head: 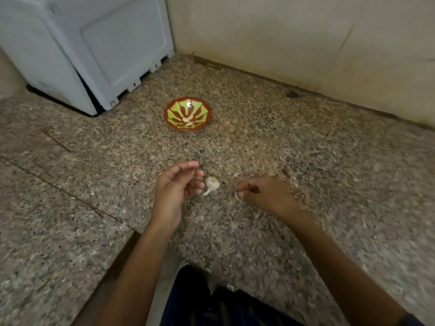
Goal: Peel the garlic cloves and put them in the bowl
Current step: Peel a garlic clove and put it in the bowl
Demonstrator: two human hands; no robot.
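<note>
Speckled granite desk (306,161) fills most of the head view, meeting a cream wall (282,31) at the far side. White appliance (82,43) stands at far left, its lower corner on the desk.

Red bowl (188,113) with a yellow-green pattern sits on the desk past the middle, well apart from both hands. Pale peeled cloves (187,119) lie inside it; count unclear.

Garlic bulb (212,184), whitish with a short stem pointing near-left, lies on the desk between the two hands, just beside the left hand's fingertips; touching or not, cannot tell.

Left hand (175,187) hovers left of the bulb, palm turned right, fingers loosely curled, relaxed, gripping nothing visible.

Right hand (261,191) is right of the bulb, low to the desk, motion-blurred. Its fingers are bunched toward the thumb, and a small pale garlic piece (236,195) shows at the fingertips; looks pinched, but blur leaves it uncertain whether it is a clove or just skin.

Small pale flecks of skin (277,172) lie on the desk just far of the right hand.

Both bare forearms come in from the near edge. Dark clothing (211,307) shows at bottom centre, below the desk's near edge.
</note>
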